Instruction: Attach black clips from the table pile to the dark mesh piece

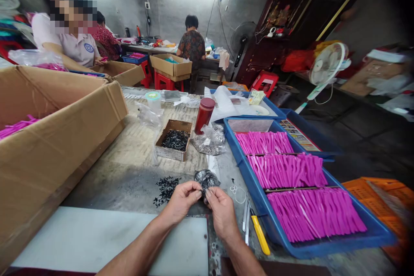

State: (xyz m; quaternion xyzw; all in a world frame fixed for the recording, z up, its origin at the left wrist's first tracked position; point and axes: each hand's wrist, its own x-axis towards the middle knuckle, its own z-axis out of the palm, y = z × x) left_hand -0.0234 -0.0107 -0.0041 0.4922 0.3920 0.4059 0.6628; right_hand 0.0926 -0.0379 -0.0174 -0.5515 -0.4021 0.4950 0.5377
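Note:
A small black plastic bag (207, 177) lies on the worktable in front of me, its near end bunched up. My left hand (183, 199) pinches this bunched part from the left, thumb against fingers. From the right, my right hand (221, 208) pinches it too, and the fingertips of both hands almost meet. What the bag contains is hidden. Left of the bag is a loose heap of small black pieces (166, 189). Beyond it stands a small cardboard box (171, 154) with more small dark pieces inside.
A blue tray (239, 157) with rows of magenta strips (286, 168) stands at right. Beside it lies a yellow-handled tool (259, 235). A large cardboard box (61, 168) borders the left, above a white board (129, 237). Behind are a red canister (205, 116) and several people working.

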